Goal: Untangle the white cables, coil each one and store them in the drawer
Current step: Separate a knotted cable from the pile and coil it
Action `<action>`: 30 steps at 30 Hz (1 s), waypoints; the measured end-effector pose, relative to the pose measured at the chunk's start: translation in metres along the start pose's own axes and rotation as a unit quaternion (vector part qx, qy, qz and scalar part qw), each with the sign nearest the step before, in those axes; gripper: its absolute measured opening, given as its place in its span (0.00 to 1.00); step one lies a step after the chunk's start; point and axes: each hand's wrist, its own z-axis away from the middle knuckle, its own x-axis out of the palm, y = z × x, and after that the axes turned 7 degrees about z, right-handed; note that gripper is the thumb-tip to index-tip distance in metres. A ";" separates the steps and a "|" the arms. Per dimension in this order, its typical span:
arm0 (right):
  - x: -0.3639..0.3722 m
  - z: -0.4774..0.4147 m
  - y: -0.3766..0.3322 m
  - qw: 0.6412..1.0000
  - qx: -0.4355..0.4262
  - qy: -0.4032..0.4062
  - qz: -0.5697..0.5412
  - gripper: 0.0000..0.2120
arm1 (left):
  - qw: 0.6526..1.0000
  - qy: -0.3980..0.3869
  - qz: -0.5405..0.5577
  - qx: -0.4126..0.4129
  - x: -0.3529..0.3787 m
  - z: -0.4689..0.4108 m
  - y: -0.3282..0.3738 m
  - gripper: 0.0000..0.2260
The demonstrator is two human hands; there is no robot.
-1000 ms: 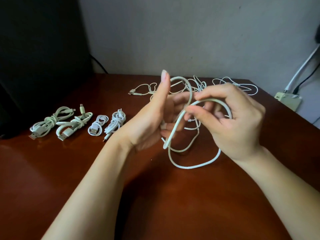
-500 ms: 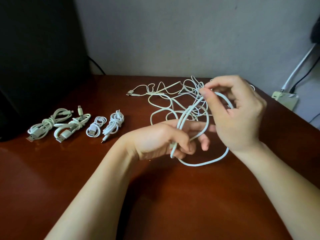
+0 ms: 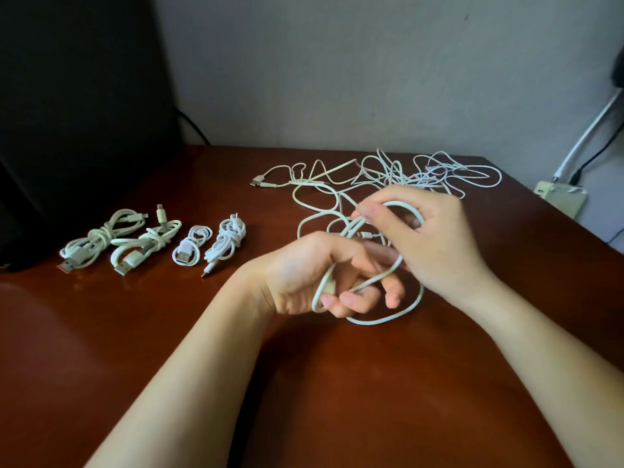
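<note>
In the head view, both forearms reach in from the bottom of the frame and meet just right of centre, above a dark red-brown tabletop. The left hand sits at centre, its fingers curled inward round loops of one white cable, with what looks like a pale plug end held against the palm. The right hand is just beside it, up and to the right, knuckles toward the camera. Its thumb and forefinger are pressed together, pinching the same cable where it arches over the hand, and the other fingers are bent beneath. The two hands touch or nearly touch; which, I cannot tell. A slack loop of this cable hangs below both hands and lies on the wood.

Behind the hands, in the upper right part of the tabletop, the loose tangle of thin white cables spreads out, one plug end lying at its left edge.

At middle left, four coiled bundles lie in a row, well apart from the hands, each wrapped round its own middle.

A large dark object fills the upper left of the frame, with a black cord running down beside it. A grey wall stands behind, and a white box sits at the right edge.
</note>
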 end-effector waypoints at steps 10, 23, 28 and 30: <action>-0.012 -0.004 0.010 0.982 -0.125 0.028 0.142 0.10 | 0.997 0.058 -0.018 0.045 0.001 0.000 0.000 0.15; -0.009 -0.003 0.018 0.959 -0.164 0.088 0.214 0.14 | 0.989 0.055 -0.133 -0.019 0.009 -0.003 -0.002 0.19; -0.008 -0.004 0.018 0.976 -0.131 0.090 0.150 0.15 | 0.987 0.084 -0.134 0.040 0.006 -0.002 -0.002 0.15; -0.009 -0.004 0.016 0.986 -0.096 0.086 0.102 0.11 | 0.989 0.099 -0.095 0.061 0.005 -0.004 -0.004 0.14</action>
